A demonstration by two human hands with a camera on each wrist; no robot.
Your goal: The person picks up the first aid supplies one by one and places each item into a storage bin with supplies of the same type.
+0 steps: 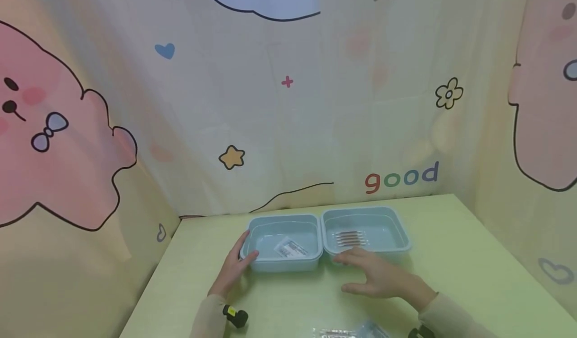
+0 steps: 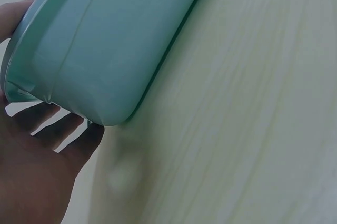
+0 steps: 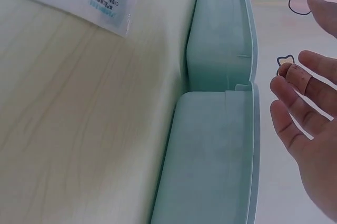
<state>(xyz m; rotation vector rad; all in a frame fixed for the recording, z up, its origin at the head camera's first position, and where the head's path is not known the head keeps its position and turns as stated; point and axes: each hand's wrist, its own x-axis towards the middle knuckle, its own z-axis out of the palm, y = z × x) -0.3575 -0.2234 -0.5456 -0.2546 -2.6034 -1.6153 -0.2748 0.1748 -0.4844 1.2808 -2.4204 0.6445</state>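
My left hand (image 1: 232, 270) holds the left end of a light blue plastic bin (image 1: 286, 266), thumb over the rim and fingers along the outer end wall. Inside that bin lies a clear packet with a printed label (image 1: 290, 248). A matching bin (image 1: 387, 224) stands against its right side, with a row of several brown-and-white sticks (image 1: 350, 238) in clear wrapping at its left. In front of this second bin hovers my right hand (image 1: 378, 276), fingers spread and holding nothing. An adhesive bandage (image 3: 298, 79) wraps one of its fingers.
At the table's near edge, partly cut off, lie a packet of sticks (image 1: 334, 333) and a clear printed packet (image 1: 371, 330). The pale yellow table (image 1: 469, 268) meets a cartoon-printed curtain (image 1: 293, 127) behind the bins and at both sides.
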